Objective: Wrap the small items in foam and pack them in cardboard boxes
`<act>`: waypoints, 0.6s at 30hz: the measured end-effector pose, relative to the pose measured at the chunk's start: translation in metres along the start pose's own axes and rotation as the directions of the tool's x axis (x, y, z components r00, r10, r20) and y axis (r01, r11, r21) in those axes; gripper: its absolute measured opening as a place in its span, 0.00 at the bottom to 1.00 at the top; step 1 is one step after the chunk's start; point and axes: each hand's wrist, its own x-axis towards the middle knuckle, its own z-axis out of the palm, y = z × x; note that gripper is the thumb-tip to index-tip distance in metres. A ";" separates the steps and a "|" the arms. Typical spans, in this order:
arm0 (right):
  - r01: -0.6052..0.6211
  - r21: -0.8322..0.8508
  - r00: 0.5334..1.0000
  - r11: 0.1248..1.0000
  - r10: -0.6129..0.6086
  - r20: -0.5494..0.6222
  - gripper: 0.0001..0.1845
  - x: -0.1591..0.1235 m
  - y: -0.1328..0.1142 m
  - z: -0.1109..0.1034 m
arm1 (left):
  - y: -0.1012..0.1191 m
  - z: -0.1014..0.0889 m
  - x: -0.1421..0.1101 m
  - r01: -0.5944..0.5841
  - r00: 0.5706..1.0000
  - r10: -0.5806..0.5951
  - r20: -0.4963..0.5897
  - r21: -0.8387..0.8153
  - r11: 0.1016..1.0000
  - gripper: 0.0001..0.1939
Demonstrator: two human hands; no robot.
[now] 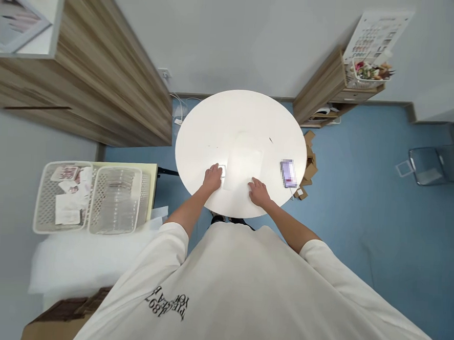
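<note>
A thin white sheet (244,166) lies flat on the round white table (238,109), hard to tell from the tabletop. At its left, my left hand (212,178) is closed palm down over a small white rectangular item (222,175). Only that item's right part shows, so its kind is unclear. My right hand (259,192) rests at the sheet's lower right corner, fingers stretched out and apart, holding nothing. Farther right on the table lies a phone-like purple item (289,174), blurred out, with a white cable by it.
A small dark sliver (271,140) lies on the table. Two white baskets (117,171) with papers and clear plastic stand at left. A wooden cabinet (121,66) rises behind them. Cardboard pieces (310,170) sit beyond the table's right edge, and a folding chair (441,162) stands far right.
</note>
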 end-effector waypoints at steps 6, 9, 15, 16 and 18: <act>-0.004 0.009 1.000 1.000 0.004 0.014 0.26 -0.023 -0.007 0.013 | -0.010 0.001 0.009 -0.086 0.996 0.088 -0.028 0.071 0.994 0.29; 0.000 0.033 1.000 0.999 0.000 -0.002 0.26 -0.019 -0.009 0.016 | -0.015 -0.006 -0.001 -0.040 0.999 0.041 -0.014 0.086 0.995 0.27; -0.030 0.038 0.999 0.999 0.031 -0.036 0.25 -0.007 -0.014 0.022 | 0.013 -0.020 -0.009 -0.118 0.993 0.117 -0.030 -0.026 0.993 0.28; -0.030 0.037 0.999 0.999 0.031 -0.040 0.25 -0.007 -0.014 0.023 | 0.023 -0.020 -0.006 -0.154 0.988 0.154 -0.011 -0.037 0.987 0.29; -0.027 0.039 0.998 0.999 0.029 -0.048 0.25 -0.007 -0.013 0.025 | 0.044 -0.016 0.004 -0.216 0.976 0.218 0.025 -0.051 0.975 0.29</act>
